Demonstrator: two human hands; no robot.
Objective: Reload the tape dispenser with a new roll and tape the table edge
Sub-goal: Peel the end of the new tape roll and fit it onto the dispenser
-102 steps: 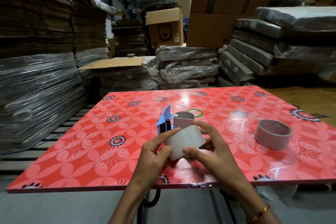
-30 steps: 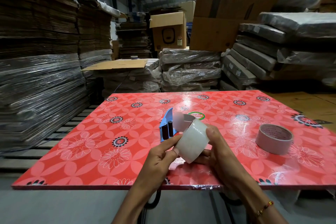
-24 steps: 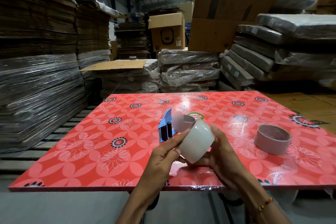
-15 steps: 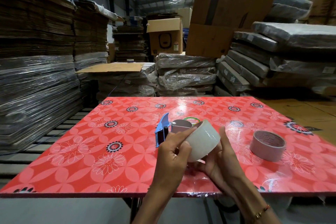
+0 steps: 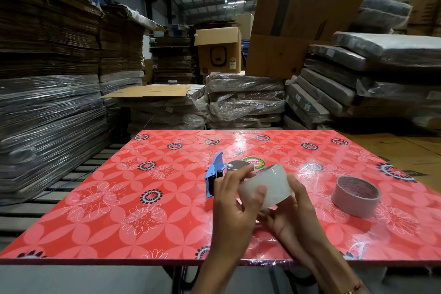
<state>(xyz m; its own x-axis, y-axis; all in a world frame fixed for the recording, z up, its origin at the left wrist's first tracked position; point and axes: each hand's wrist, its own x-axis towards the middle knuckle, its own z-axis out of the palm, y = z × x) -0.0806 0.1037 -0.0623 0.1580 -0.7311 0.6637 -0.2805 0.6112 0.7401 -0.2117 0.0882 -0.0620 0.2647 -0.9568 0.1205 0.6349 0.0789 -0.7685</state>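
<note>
Table edge (image 5: 119,260): nearest, untaped as far as I can tell.
Right hand (image 5: 292,216): cups the clear tape roll (image 5: 266,188) from below, steadying it above the table.
Left hand (image 5: 235,200): fingers closed on the roll's face, likely feeling for the loose end.
Tape dispenser (image 5: 216,175): blue, resting just beyond the hands, within reach for loading.
Brown tape roll (image 5: 355,196): lies flat to the right, set aside.

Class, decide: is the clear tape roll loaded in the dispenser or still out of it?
Out. Both hands, left hand and right hand, hold the clear tape roll above the table, nearer than the blue dispenser.
</note>
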